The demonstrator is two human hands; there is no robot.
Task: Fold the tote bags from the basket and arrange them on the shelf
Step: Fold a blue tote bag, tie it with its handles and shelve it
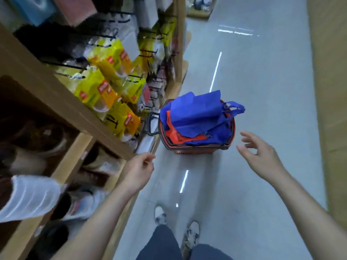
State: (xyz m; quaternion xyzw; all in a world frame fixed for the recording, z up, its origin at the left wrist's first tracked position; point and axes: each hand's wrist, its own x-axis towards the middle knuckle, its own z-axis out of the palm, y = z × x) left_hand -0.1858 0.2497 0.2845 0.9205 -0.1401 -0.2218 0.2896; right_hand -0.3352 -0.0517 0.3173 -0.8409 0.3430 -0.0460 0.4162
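Filling the view from 12 to 5 o'clock, a pale glossy floor [262,81] runs down an aisle. A wooden shelf unit [56,102] takes the side from 7 to 11 o'clock, with yellow packets [105,87] hanging on black hooks above its lower compartments.

A red basket [195,151] with a black handle stands on the floor just off the middle of the view, close beside the foot of the shelf. It is heaped with unfolded tote bags: blue tote bags [197,113] on top, one handle loop hanging past the rim toward 2 o'clock, and an orange tote bag [172,132] showing beneath them at the 9 o'clock side.

At the basket's 4 o'clock the right hand [262,158] hovers clear of it, fingers spread wide and holding nothing. At its 7 o'clock the left hand [139,169] hangs beside the shelf edge, fingers loosely curled with nothing visible in them.

Pale shoes [193,231] stand at 6 o'clock.
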